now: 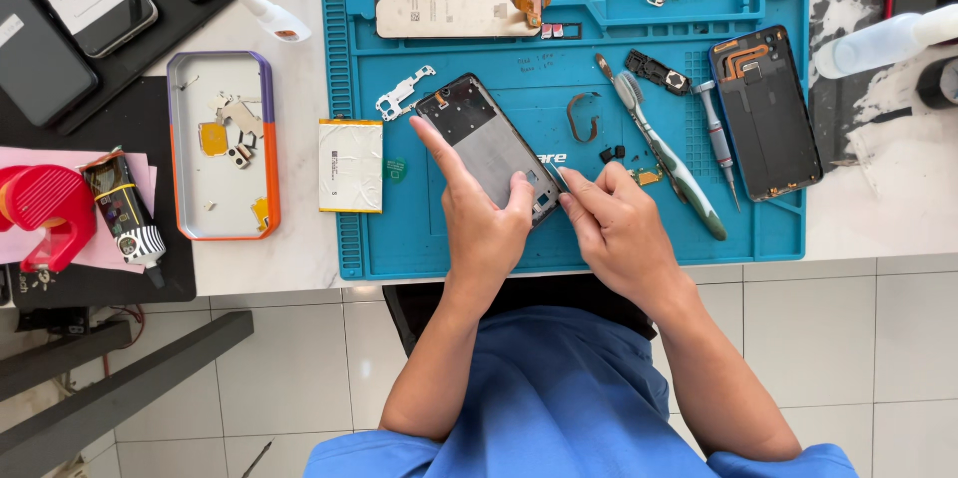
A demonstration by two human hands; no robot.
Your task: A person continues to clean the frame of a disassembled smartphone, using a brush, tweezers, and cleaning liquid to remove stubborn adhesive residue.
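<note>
The left hand is gripping the lower end of a stripped phone frame, index finger lying along its left edge and thumb pressing on its right edge. The right hand is pinching thin metal tweezers between closed fingertips, their tip touching the frame's lower right corner. The frame is lying tilted on the blue repair mat, near its middle. A battery is sitting just left of the frame. To the right, a toothbrush, a screwdriver and a phone back cover are lying on the mat. A parts tray is resting well left.
</note>
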